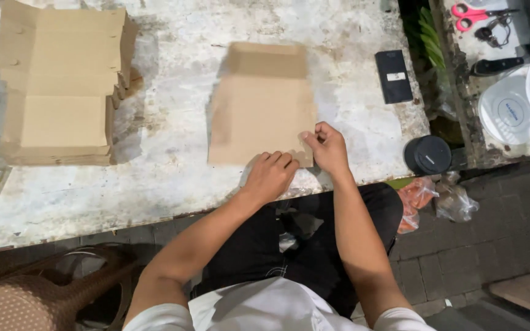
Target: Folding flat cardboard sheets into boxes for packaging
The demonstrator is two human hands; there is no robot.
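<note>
Cardboard sheet (262,104) under left hand (271,176) and right hand (327,147), near edge.

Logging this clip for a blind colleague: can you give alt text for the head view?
Both hands, left hand and right hand, press the near edge of a flat cardboard sheet on a worn white table. A stack of folded boxes lies to the left, a black phone to the right.

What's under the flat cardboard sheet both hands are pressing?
The flat cardboard sheet lies on the worn white tabletop. Left hand and right hand press its near edge; anything beneath is covered.
</note>
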